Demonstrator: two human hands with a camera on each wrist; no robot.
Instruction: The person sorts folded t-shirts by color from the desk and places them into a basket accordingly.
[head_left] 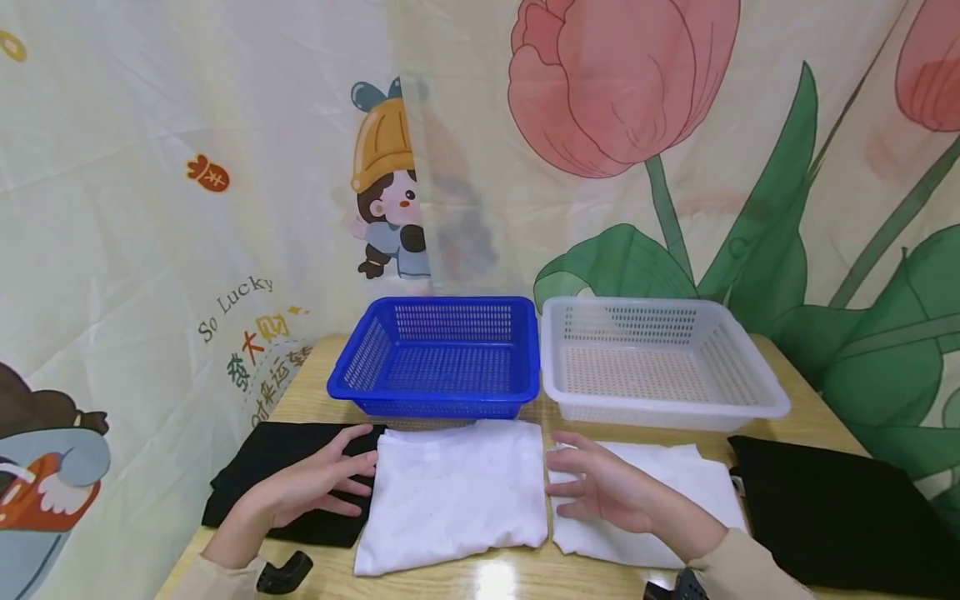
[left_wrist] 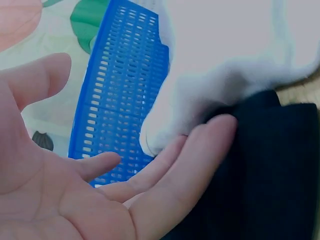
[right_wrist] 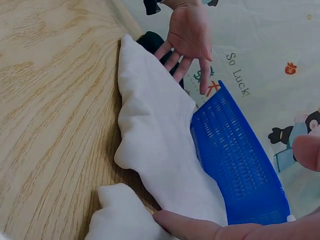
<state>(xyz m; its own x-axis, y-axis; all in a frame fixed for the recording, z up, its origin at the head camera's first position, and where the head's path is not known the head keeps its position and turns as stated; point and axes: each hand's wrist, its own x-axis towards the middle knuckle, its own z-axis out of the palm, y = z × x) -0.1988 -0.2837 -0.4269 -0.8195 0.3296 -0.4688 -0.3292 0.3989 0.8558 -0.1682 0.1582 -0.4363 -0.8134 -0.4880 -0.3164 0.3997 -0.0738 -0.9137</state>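
Note:
Between my two hands lies a folded white garment [head_left: 459, 496]. My left hand [head_left: 315, 487], fingers spread and relaxed, is over a folded black garment [head_left: 288, 446], its fingertips right by the white garment's left edge. In the left wrist view the fingers [left_wrist: 175, 185] overlap the border of the white and black cloth. Over a second folded white garment [head_left: 693, 492] is my right hand [head_left: 607, 487], fingers loosely bent and holding nothing. Its fingertips point at the middle garment's right edge. A second black garment [head_left: 832, 512] lies at the far right.
Behind the garments stand a blue plastic basket [head_left: 435, 404] and, to its right, a white one [head_left: 660, 412], both with perforated walls. The wooden table [head_left: 427, 579] backs onto a printed curtain [head_left: 480, 208]. A black device [head_left: 285, 573] is strapped at the left wrist.

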